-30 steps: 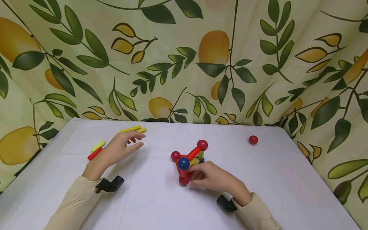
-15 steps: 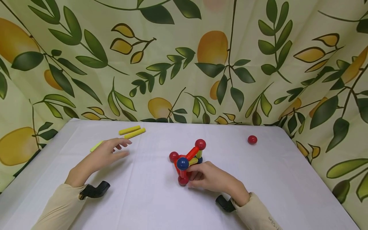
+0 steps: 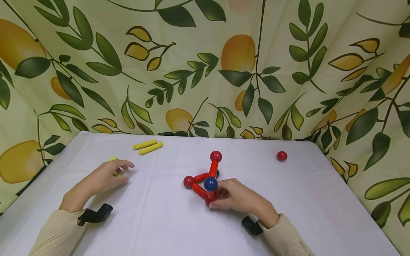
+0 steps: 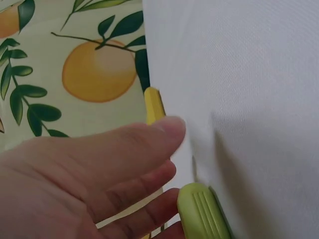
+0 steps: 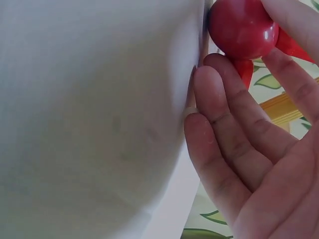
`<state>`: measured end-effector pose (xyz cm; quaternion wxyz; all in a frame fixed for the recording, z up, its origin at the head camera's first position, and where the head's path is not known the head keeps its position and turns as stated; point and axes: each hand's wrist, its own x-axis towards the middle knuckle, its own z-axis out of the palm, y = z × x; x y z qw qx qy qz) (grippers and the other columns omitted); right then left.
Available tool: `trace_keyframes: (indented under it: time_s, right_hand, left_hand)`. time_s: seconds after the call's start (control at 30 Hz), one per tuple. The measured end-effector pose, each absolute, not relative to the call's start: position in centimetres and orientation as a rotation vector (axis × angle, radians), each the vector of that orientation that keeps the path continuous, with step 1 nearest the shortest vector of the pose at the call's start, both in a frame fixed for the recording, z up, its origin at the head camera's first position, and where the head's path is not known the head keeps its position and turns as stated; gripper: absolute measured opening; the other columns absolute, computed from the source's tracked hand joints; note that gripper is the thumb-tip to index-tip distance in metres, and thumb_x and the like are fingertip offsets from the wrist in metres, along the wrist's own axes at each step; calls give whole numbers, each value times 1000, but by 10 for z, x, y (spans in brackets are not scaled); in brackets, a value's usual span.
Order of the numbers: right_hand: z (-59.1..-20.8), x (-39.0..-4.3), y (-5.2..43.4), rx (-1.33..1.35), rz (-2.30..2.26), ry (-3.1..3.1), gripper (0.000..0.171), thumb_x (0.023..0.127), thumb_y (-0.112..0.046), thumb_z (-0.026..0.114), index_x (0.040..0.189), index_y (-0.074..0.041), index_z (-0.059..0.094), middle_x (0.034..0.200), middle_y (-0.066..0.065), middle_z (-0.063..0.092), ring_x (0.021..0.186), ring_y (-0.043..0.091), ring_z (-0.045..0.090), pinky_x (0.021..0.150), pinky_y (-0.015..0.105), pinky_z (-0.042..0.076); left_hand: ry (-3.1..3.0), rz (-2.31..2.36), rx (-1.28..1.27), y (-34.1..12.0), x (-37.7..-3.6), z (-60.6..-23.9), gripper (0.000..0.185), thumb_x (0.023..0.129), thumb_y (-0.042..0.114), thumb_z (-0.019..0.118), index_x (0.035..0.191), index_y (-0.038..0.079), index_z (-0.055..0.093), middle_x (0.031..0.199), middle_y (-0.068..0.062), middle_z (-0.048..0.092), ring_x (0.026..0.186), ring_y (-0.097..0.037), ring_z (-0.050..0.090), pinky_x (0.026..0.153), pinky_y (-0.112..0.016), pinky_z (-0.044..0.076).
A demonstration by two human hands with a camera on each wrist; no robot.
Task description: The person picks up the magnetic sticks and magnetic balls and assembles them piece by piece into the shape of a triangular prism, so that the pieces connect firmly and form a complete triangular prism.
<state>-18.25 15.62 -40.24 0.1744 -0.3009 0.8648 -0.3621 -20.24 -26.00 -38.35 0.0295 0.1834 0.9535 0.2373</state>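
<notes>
Red rods and balls form a partial frame [image 3: 205,181] mid-table; right hand [image 3: 238,199] pinches its near ball. Left hand [image 3: 102,177], fingers relaxed, touches a green rod [image 3: 112,159]. Unused: two yellow rods [image 3: 148,146], red ball [image 3: 282,155], nothing blocking. Left wrist: green rod [image 4: 199,211] at fingertips. Right wrist: ball [image 5: 242,27] gripped.

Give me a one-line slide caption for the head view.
Right hand holds a red-rod-and-ball frame on the white table; left hand touches a green stick.

A loose red ball [image 3: 282,155] and two yellow sticks [image 3: 148,146] lie on the table [image 3: 166,220].
</notes>
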Motion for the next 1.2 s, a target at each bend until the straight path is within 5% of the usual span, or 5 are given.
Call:
trace_keyframes:
  time_s: [0.17, 0.47, 0.8, 1.2]
  right_hand:
    - [-403, -185, 159, -822, -1022, 2453, 24, 83, -23, 81, 103, -14, 72, 87, -7, 71, 79, 7, 64, 74, 19, 54]
    - [-402, -189, 167, -803, -1022, 2467, 23, 84, -14, 76, 106, -11, 71, 92, -4, 72, 82, 10, 64, 75, 20, 54]
    - [-402, -191, 169, -819, -1048, 2464, 18, 85, -25, 79, 96, -14, 68, 85, -5, 67, 76, 11, 61, 70, 23, 53]
    - [-403, -191, 167, -785, -1055, 2455, 16, 85, -18, 78, 97, -12, 69, 84, -3, 65, 74, 12, 60, 68, 22, 54]
  left_hand:
    - [2914, 675, 522, -265, -202, -382, 35, 79, 2, 75, 114, 3, 67, 101, -15, 65, 89, -27, 60, 76, -41, 50]
    - [2886, 619, 518, -269, -200, -384, 29, 79, -11, 68, 103, 5, 68, 91, -6, 62, 79, -17, 48, 66, -25, 40]
    - [2824, 578, 403, -265, -201, -379, 33, 78, -2, 76, 109, 1, 66, 92, -9, 61, 81, -20, 52, 69, -32, 45]
    - [2830, 690, 560, -253, -198, -382, 31, 78, 0, 77, 108, 3, 69, 93, -3, 65, 80, -14, 50, 65, -22, 43]
